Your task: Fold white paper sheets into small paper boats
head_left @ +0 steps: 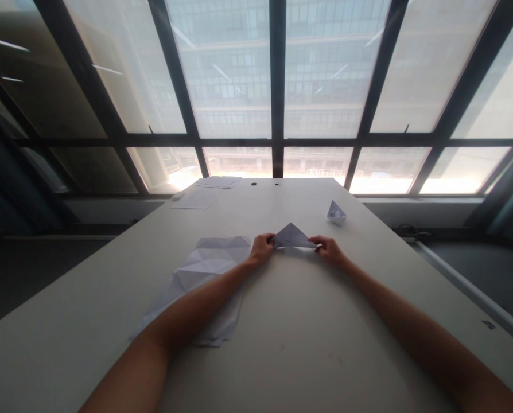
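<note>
A sheet of paper folded into a triangle (292, 236) is held up between my two hands, its point away from me. My left hand (263, 248) pinches the left corner, fingers closed on it. At the opposite corner, the fingers of my right hand (329, 251) grip the paper. Creased, unfolded white sheets (211, 264) lie in an overlapping pile to the left, partly under my left forearm. A folded paper boat (336, 213) stands beyond my right hand.
The long white table (308, 344) reaches toward the windows. Flat white sheets (191, 199) lie at its far left, with more papers (220, 182) behind them. A dark round hole (253, 184) sits near the far edge. A pale rail (471, 292) runs beside the table on the right.
</note>
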### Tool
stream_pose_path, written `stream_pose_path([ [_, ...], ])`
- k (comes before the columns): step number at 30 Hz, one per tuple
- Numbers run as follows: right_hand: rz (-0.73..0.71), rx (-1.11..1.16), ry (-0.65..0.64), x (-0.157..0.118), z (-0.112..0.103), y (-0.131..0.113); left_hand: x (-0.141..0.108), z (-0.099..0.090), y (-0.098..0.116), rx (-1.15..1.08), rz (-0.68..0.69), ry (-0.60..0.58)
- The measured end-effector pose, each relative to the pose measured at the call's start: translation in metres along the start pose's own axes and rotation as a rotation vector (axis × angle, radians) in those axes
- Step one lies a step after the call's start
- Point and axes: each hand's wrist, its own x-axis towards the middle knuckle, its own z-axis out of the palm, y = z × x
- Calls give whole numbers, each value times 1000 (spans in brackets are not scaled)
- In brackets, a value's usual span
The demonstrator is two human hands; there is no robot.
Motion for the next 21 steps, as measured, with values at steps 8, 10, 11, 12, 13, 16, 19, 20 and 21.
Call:
stream_pose_path([
  [8,30,-26,127,4,-3,1,0,2,-1,-14,22,-15],
  [10,42,6,151,4,-3,1,0,2,-1,-24,36,-18],
  [11,47,27,157,4,-3,1,0,2,-1,-29,39,-19],
  [12,52,48,162,3,-2,0,0,2,-1,-34,41,-20],
  [13,57,68,163,3,-2,0,0,2,-2,-38,40,-21],
  [16,67,104,165,3,-2,0,1,2,-2,-47,41,-22],
  [19,66,116,214,4,-1,2,1,1,-2,-65,44,-29],
  [20,68,109,227,4,-1,3,1,1,-2,-76,46,-33],
  [21,69,91,228,4,-1,3,1,1,-1,-88,49,-38],
])
